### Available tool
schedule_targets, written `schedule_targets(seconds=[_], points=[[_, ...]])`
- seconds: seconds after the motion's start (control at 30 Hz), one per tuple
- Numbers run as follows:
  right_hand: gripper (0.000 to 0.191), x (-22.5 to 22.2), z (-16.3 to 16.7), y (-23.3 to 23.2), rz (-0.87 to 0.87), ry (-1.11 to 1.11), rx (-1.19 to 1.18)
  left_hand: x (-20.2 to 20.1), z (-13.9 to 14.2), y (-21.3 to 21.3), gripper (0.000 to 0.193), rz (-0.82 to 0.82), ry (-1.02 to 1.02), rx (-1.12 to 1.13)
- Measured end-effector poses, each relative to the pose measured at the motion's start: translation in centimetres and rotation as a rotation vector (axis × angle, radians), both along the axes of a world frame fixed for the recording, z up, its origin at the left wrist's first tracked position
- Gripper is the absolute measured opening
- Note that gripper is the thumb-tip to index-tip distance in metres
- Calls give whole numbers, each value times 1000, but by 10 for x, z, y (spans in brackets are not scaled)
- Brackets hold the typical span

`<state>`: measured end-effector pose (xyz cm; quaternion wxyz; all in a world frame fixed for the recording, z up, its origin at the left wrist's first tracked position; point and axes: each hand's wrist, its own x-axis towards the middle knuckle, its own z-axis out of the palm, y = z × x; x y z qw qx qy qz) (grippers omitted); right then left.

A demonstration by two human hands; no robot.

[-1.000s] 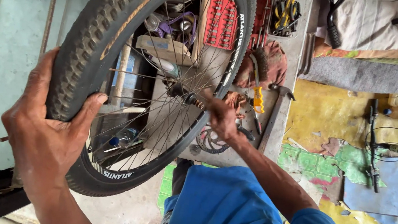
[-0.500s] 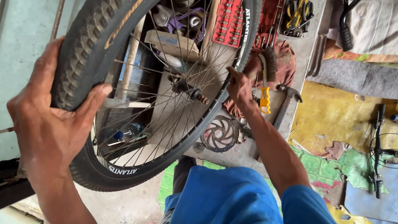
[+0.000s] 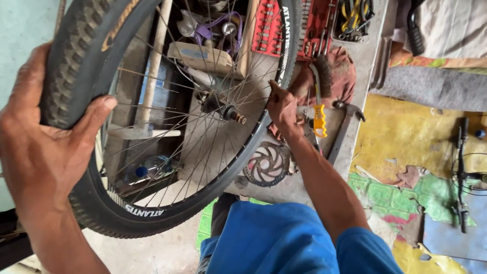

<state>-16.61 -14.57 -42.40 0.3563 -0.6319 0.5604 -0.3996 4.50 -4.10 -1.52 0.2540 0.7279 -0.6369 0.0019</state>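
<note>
The wheel (image 3: 162, 93) is held upright in the air, its knobby tyre gripped by the left hand (image 3: 38, 143), thumb over the tread and fingers wrapped behind. Across the spokes, past the hub (image 3: 222, 108), the right hand (image 3: 283, 108) rests on the far rim, fingers apparently pinching it. Just beyond that hand lie a yellow-handled tool (image 3: 320, 118), a hammer (image 3: 343, 127) and, nearer, a disc rotor (image 3: 266, 164).

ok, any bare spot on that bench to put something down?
Little. The grey bench is bare only in a strip between the hammer and its right edge, and a small patch below the brake disc. Crowded: red socket trays, pliers, the rag and wire brush by the right hand.
</note>
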Motion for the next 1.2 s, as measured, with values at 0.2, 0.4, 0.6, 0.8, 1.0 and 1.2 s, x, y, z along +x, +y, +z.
schedule_targets(seconds=[0.2,0.4,0.6,0.8,1.0,1.2], points=[[46,34,23,38,-8,-130,-15,7,-5,-8,63,73,8,36],[48,22,4,21,-20,-61,60,23,-12,-21,57,9,-34,22],[48,31,-5,21,-49,-6,-17,39,-12,-25,62,66,69,37],[45,20,12,35,-27,66,104,78,-27,-28,64,56,-9,72],[49,19,12,31,6,7,-110,117,-45,-29,72,67,152,126],[48,31,11,18,39,101,-33,135,-67,-32,63,92,68,85]])
